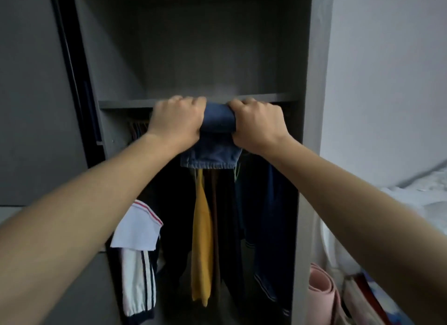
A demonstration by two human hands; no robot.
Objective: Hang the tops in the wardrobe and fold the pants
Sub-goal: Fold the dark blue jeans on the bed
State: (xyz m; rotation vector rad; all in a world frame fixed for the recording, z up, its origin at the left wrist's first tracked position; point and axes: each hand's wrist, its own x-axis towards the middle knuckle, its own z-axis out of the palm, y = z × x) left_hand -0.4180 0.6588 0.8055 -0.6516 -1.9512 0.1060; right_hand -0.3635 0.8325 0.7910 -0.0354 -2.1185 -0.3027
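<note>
Folded blue denim pants (216,140) are held up at the front edge of the grey wardrobe shelf (125,104). My left hand (177,121) grips their left side and my right hand (257,125) grips their right side; a hemmed end hangs down below my hands. Under the shelf hang several tops: a yellow top (202,240), a white top with red and dark stripes (137,230), dark garments (229,228) and a navy top (271,228). The hanging rail is hidden behind my hands.
The upper wardrobe compartment (188,58) above the shelf shows only bare grey walls. A dark sliding door (36,95) stands at the left. A white wall, a bed with white bedding (416,199) and a rolled pink mat (321,293) are at the right.
</note>
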